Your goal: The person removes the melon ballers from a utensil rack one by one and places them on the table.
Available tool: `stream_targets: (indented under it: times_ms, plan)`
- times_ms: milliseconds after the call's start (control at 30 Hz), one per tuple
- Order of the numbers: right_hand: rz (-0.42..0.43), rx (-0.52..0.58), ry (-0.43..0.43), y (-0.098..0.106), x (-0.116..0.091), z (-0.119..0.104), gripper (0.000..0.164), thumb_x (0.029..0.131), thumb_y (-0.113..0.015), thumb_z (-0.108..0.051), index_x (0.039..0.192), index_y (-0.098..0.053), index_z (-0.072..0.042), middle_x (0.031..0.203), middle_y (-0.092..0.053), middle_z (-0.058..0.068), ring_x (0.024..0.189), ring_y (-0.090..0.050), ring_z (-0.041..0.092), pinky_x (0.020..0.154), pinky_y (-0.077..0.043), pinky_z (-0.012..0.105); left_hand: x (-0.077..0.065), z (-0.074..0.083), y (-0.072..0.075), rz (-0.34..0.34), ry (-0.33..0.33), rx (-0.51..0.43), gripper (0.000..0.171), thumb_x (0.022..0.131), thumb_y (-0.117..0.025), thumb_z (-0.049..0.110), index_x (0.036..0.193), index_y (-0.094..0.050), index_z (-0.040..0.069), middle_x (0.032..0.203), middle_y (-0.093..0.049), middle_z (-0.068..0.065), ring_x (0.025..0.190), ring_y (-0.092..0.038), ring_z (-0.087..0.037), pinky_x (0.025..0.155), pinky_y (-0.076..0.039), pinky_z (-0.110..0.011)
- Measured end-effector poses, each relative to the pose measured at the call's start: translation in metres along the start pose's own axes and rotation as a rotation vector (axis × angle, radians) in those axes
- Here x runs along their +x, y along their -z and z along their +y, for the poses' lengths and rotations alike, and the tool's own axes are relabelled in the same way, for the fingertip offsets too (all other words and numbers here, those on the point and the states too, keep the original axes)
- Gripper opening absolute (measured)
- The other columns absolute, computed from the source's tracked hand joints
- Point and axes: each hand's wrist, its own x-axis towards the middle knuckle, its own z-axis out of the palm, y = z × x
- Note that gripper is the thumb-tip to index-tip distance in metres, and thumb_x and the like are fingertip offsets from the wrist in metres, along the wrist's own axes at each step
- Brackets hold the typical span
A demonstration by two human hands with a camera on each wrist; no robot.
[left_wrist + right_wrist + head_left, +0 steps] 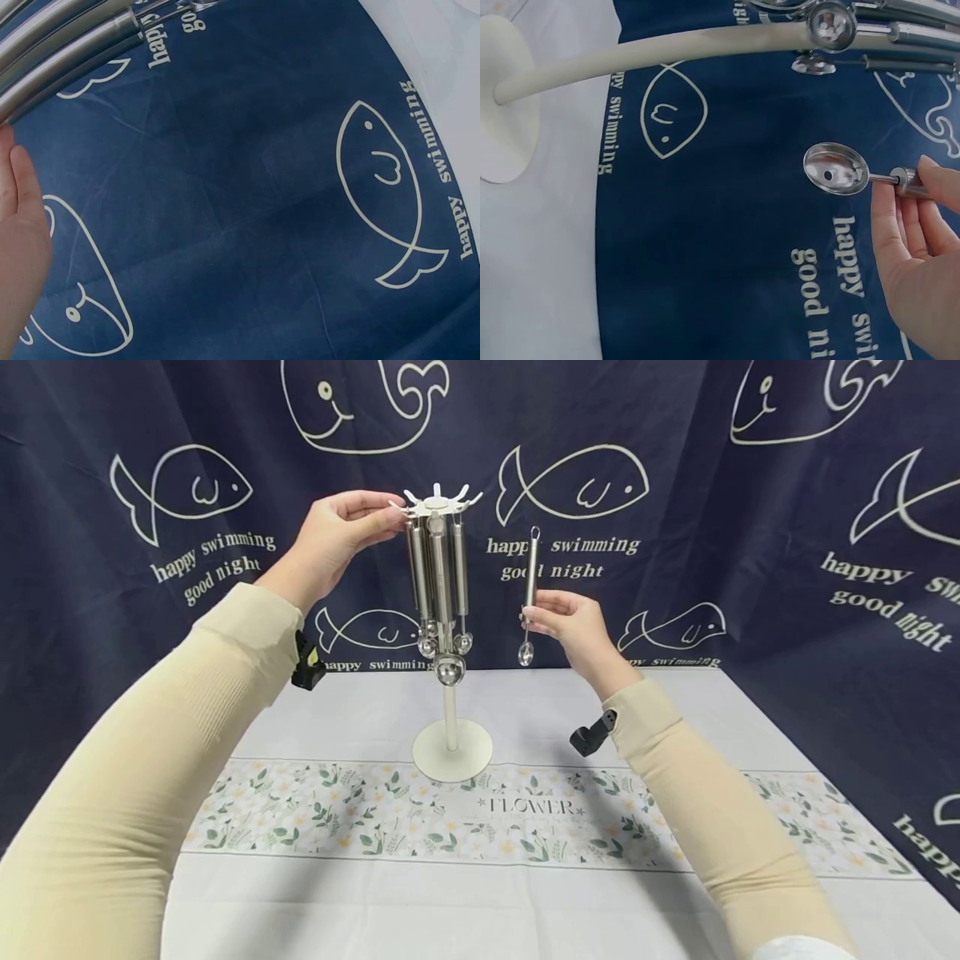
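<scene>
A white rack (437, 504) with hooks radiating from its top stands upright on a round base. Several steel-handled scoops (441, 577) hang from it, bowls downward. My left hand (341, 537) pinches a hook on the rack's left side between thumb and fingers. In the left wrist view that hand (24, 225) shows only partly, beside the steel handles. To the right of the rack, my right hand (573, 625) holds a melon baller (532, 572) upright in the air, gripping the lower handle. Its bowl (836, 169) has a small hole, seen in the right wrist view.
The rack's base (452, 764) stands on a white tablecloth (360, 893), at the back edge of a floral printed strip (390, 822). A dark blue curtain (450, 410) with fish drawings hangs behind and at the sides.
</scene>
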Motion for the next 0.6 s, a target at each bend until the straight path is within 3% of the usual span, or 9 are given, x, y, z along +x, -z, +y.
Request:
stream_targets:
  times_ms: [600]
  plan:
    - [0.025,-0.059,-0.147,0.019,0.0,0.032,0.048,0.085,-0.074,-0.005,0.126,-0.054,0.011,0.088,-0.07,-0.001,0.081,-0.07,0.008,0.083,-0.056,0.022,-0.001,0.0,0.0,0.011,-0.018,0.006,0.025,0.085,-0.073,0.003,0.107,-0.066,-0.004,0.086,-0.073,-0.001,0.084,-0.069,-0.013,0.089,-0.053,-0.023]
